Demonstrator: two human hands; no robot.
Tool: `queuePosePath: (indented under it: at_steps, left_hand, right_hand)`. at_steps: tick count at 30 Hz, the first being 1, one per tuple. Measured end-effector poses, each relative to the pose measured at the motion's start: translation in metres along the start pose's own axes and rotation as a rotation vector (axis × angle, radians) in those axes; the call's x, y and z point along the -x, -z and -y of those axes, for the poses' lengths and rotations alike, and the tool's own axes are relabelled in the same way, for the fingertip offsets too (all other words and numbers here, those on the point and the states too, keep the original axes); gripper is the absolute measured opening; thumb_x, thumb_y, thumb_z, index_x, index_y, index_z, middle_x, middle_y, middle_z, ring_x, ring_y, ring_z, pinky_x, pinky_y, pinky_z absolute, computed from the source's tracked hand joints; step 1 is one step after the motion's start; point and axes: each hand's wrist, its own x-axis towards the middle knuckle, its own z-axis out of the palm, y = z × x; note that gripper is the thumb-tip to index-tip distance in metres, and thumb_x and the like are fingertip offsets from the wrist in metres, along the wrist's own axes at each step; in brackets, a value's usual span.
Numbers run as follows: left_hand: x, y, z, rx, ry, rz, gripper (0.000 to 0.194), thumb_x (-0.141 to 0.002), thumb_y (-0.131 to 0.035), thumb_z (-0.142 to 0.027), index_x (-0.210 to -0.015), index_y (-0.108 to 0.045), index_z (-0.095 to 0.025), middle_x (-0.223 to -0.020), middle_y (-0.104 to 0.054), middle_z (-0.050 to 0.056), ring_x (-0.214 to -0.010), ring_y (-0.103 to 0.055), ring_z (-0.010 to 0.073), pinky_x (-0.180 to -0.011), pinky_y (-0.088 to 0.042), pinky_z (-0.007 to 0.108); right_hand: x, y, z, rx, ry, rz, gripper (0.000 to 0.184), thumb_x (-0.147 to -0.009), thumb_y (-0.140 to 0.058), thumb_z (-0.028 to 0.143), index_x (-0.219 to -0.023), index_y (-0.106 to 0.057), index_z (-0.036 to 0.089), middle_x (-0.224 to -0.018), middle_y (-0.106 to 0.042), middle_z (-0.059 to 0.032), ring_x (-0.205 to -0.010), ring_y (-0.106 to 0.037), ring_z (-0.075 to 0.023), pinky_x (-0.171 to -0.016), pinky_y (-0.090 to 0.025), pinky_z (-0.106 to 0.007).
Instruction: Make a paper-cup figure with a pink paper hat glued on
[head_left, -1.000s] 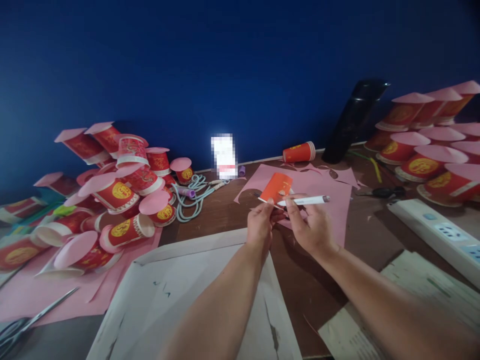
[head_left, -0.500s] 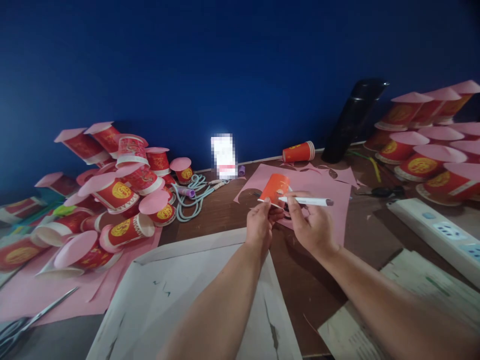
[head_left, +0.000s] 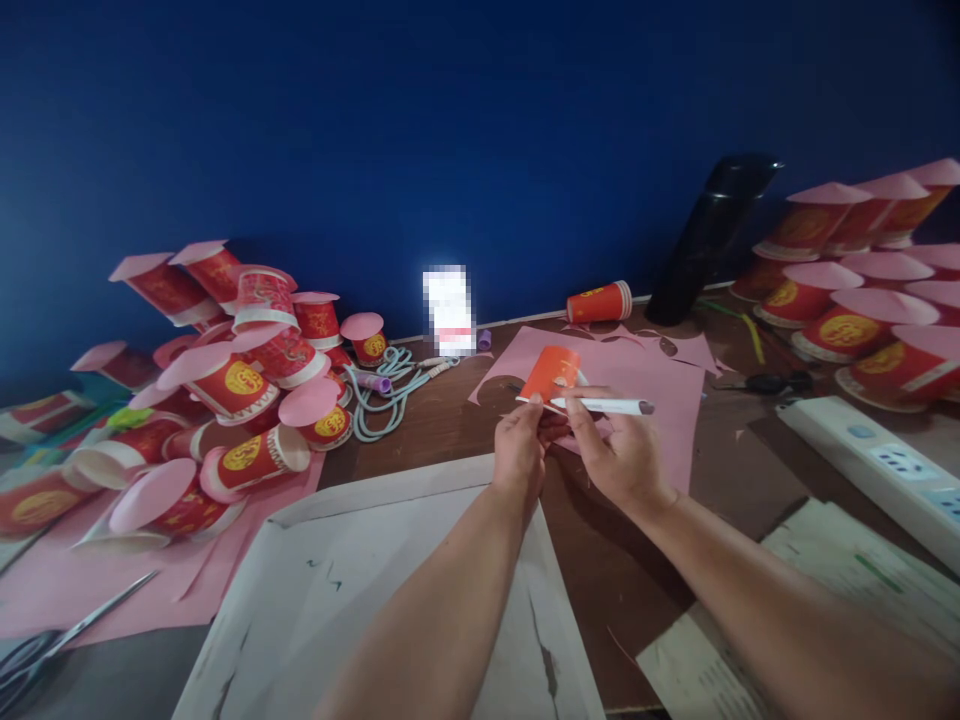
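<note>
An orange-red paper cup (head_left: pixel 551 372) is tilted in my left hand (head_left: pixel 519 440), whose fingers pinch it near its lower rim. My right hand (head_left: pixel 624 460) is closed around a white marker pen (head_left: pixel 611 406). The pen lies nearly level, with its tip end by the cup's lower edge and its dark end pointing right. Some of the cup's right side is hidden by my right fingers. Beneath both hands lies a cut sheet of pink paper (head_left: pixel 679 400) with curved pieces removed.
Red cups with pink paper discs are heaped at left (head_left: pixel 225 385) and stacked at right (head_left: pixel 847 325). Scissors (head_left: pixel 82 625) lie at lower left. A black flask (head_left: pixel 709 240), stacked red cups (head_left: pixel 598 303), a pale blue cable (head_left: pixel 364 415), a power strip (head_left: pixel 870 465) and a white box lid (head_left: pixel 360 580) surround my hands.
The marker in my right hand has shifted slightly left and down along the cup's lower edge. My left hand and the cup have hardly moved.
</note>
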Motion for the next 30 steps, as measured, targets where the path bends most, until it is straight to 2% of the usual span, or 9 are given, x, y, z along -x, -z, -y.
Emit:
queuePosePath:
  at_steps: [8,16,20,25,30]
  left_hand:
    - [-0.0005,0.0043,0.0022,-0.020,-0.025,0.084,0.029,-0.066,-0.076,-0.036,-0.063,-0.064,-0.010,-0.058,-0.063,0.002,-0.053,-0.061,0.0096,-0.061,-0.049,0.023]
    - [0.0000,0.0024,0.0023,-0.049,-0.041,0.046,0.026,-0.065,-0.075,-0.035,-0.062,-0.065,-0.012,-0.058,-0.063,0.002,-0.053,-0.060,0.0097,-0.059,-0.047,0.022]
    - [0.0001,0.0029,0.0022,-0.060,-0.045,0.030,0.026,-0.064,-0.076,-0.035,-0.061,-0.064,-0.012,-0.058,-0.062,0.002,-0.053,-0.060,0.0100,-0.059,-0.048,0.023]
    - [0.0001,0.0042,0.0027,-0.057,-0.040,0.083,0.030,-0.065,-0.076,-0.039,-0.064,-0.065,-0.011,-0.060,-0.063,0.003,-0.053,-0.061,0.0102,-0.059,-0.049,0.023]
    - [-0.0003,0.0023,0.0016,-0.047,-0.040,0.051,0.029,-0.062,-0.077,-0.037,-0.062,-0.064,-0.011,-0.058,-0.062,0.002,-0.053,-0.060,0.0091,-0.059,-0.048,0.022]
  right_hand:
    - [-0.0032,0.0011,-0.0007,0.051,0.022,-0.043,0.019,-0.092,-0.052,0.032,-0.100,-0.065,0.021,-0.099,-0.071,-0.0075,-0.094,-0.068,-0.0215,-0.085,-0.053,-0.038]
    - [-0.0013,0.0023,-0.0035,-0.055,-0.012,0.051,0.020,-0.090,-0.053,0.037,-0.095,-0.066,0.022,-0.093,-0.073,-0.0072,-0.087,-0.070,-0.0239,-0.079,-0.057,-0.040]
    - [-0.0002,0.0013,-0.0026,-0.015,-0.023,0.014,0.020,-0.090,-0.053,0.036,-0.097,-0.066,0.022,-0.097,-0.073,-0.0078,-0.092,-0.069,-0.0245,-0.082,-0.056,-0.041]
    - [-0.0008,0.0018,0.0001,0.032,-0.020,-0.029,0.021,-0.091,-0.052,0.034,-0.100,-0.065,0.020,-0.097,-0.072,-0.0084,-0.091,-0.068,-0.0228,-0.082,-0.055,-0.038]
    - [-0.0014,0.0028,-0.0010,0.042,-0.020,0.010,0.021,-0.091,-0.051,0.035,-0.095,-0.066,0.020,-0.094,-0.073,-0.0082,-0.093,-0.068,-0.0242,-0.084,-0.054,-0.040]
